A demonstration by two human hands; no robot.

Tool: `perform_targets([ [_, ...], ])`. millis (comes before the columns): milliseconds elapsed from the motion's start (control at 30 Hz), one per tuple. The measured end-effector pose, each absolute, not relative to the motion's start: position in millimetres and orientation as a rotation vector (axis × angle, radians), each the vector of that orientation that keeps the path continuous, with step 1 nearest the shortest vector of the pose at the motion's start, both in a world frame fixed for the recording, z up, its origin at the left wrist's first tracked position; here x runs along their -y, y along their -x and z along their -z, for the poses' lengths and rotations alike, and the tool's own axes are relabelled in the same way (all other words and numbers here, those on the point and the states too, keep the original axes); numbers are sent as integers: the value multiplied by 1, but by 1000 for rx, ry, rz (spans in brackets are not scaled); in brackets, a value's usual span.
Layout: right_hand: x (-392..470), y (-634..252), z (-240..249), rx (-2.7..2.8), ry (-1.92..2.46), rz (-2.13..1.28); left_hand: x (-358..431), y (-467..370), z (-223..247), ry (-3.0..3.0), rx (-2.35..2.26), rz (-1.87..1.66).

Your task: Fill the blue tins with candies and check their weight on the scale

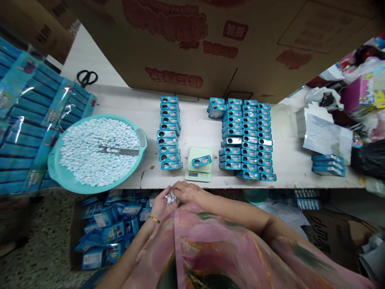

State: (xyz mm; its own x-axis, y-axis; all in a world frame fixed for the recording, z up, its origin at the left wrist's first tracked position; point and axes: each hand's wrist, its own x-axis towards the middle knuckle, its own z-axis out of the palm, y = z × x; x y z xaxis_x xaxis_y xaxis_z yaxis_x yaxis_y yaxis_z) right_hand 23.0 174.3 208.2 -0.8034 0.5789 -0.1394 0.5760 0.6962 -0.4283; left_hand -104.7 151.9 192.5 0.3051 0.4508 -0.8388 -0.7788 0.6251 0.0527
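Observation:
My left hand, palm up at the table's front edge, cups a small heap of white mints. Bent over that heap are the fingers of my right hand; whether they pinch a mint is hidden. Just beyond my hands, a small blue tin lies tilted on a pale green kitchen scale. To the left stands a turquoise basin full of white mints, with a metal tool lying in them. A column of blue tins runs left of the scale.
Several columns of blue tins stand right of the scale. A large cardboard box walls the back. Packaged blue tins are stacked far left, near black scissors. Below the table is a carton of blue packets.

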Motion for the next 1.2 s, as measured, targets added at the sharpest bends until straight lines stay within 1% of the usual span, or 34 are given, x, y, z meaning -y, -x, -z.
perform_targets([
  [133, -170, -20, -197, 2899, 983, -752, -152, 103, -188, 397, -946, -798],
  [267, -182, -35, -201, 2796, 968, -717, -152, 105, -184, 420, -992, -774],
  [400, -216, -79, -212, 2644, 1418, -496, -152, 111, -186, 431, -973, -858],
  [467, -229, -95, -216, 2668, 1554, -452, -151, 116, -187, 462, -979, -916],
  [567, -232, -93, -217, 2799, 1447, -485, -148, 126, -184, 505, -1040, -949],
  [667, -218, -55, -210, 2884, 1251, -504, -144, 135, -173, 525, -1104, -908],
  [800, -202, 4, -193, 2927, 1134, -438, -150, 138, -153, 489, -1097, -857],
  [900, -213, 11, -185, 2915, 1087, -385, -165, 134, -142, 421, -1122, -856],
  [1000, -256, -32, -187, 2787, 1254, -266, -180, 130, -136, 392, -1218, -815],
  [1100, -322, -99, -193, 2457, 1648, -35, -188, 128, -134, 405, -1265, -821],
  [1200, -388, -149, -194, 2332, 1778, 44, -185, 131, -135, 429, -1269, -877],
])
